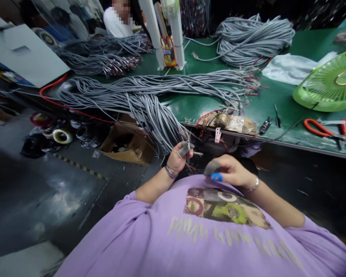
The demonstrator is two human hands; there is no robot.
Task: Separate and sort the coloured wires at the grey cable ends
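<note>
My left hand (179, 157) is closed in a pinch on the thin coloured wires at the end of a grey cable from the bundle (149, 111) that hangs off the green table's edge (288, 143). Grey finger cots cover its thumb and forefinger. My right hand (229, 172) sits just right of it, over my purple shirt, with fingers curled; it wears a grey cot and a blue cot. What the right hand holds, if anything, I cannot make out.
More grey cable bundles (253, 36) lie across the table. A green fan (331, 80), red-handled scissors (328, 129), white posts (175, 34) and a taped jig (227, 122) are on it. A cardboard box (126, 144) and tape rolls (61, 135) sit on the floor. A person in white (117, 23) sits far back.
</note>
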